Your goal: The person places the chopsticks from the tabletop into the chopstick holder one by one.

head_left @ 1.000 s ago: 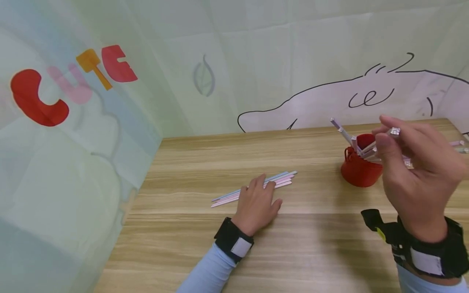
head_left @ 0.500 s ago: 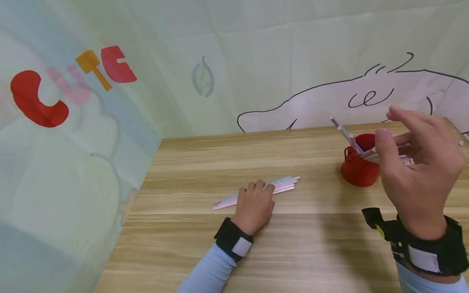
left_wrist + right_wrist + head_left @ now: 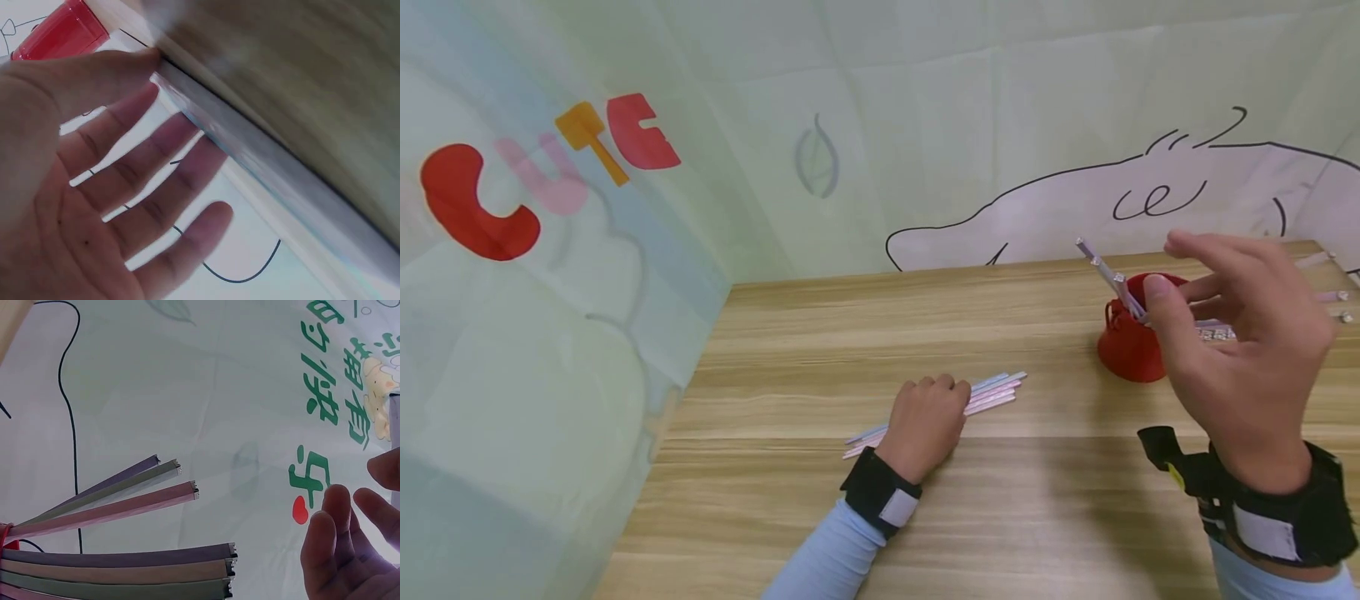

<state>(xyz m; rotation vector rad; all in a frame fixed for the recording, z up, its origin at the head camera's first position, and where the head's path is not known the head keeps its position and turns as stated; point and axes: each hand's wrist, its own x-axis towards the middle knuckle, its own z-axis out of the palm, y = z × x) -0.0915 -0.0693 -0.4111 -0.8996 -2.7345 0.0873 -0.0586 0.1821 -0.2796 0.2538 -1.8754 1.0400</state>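
A small bundle of thin pastel sticks (image 3: 992, 395), pink and blue, lies on the wooden table. My left hand (image 3: 927, 427) grips it from above near its middle; in the left wrist view the thumb (image 3: 94, 78) and fingers meet on either side of the sticks' long edge. At the right stands a red cup-shaped holder (image 3: 1131, 354) with a red cord bow. Several similar sticks (image 3: 119, 506) with silvery ends lean out of it in different directions. My right hand (image 3: 1255, 350) hovers beside and partly in front of the holder, thumb and fingers apart with nothing between them.
The wooden table (image 3: 775, 333) meets a pale printed cloth backdrop (image 3: 925, 125) at its back and left edges. Stick ends (image 3: 1343, 317) jut out to the right beyond my right hand. Both wrists wear black straps.
My left fingers have curled round the bundle and shifted it slightly nearer and to the right. My right hand has opened away from a stick that stood at its fingertips.
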